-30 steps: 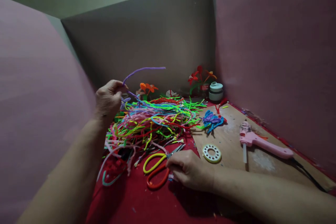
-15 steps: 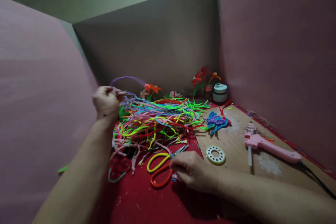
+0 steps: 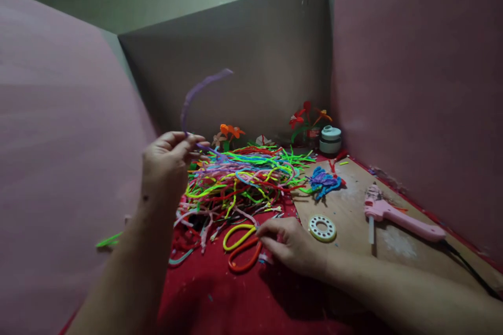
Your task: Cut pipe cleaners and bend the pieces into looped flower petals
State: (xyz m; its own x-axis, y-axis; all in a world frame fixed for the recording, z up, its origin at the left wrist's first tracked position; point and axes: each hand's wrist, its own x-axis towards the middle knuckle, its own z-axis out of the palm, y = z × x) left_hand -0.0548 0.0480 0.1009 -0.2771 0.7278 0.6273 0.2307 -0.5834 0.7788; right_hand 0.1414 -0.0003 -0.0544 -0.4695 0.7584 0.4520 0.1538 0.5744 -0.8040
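My left hand (image 3: 168,159) is raised left of the pile, its thumb and fingers pinching a purple pipe cleaner (image 3: 192,94). The upper end of the stem curves up and to the right against the dark back panel; its other end runs toward the pile of multicoloured pipe cleaners (image 3: 239,180). My right hand (image 3: 288,246) rests low on the red cloth, thumb and forefinger closed at the pivot of the scissors (image 3: 244,259). The yellow and orange-red handles point left, and the hand partly hides the blades. A small pink and blue piece (image 3: 265,258) shows beneath this hand.
On the brown board (image 3: 353,220) lie a tape roll (image 3: 322,229), a pink glue gun (image 3: 404,220) with a cord, and a blue-purple pipe cleaner piece (image 3: 324,182). Behind stand orange flowers (image 3: 231,131), red flowers (image 3: 304,112) and a lidded jar (image 3: 330,140). Pink panels flank both sides.
The purple pipe cleaner's free end has swung higher and to the right, and my left hand has shifted slightly right. My right fingers have moved onto the scissors' pivot; the scissors have turned slightly.
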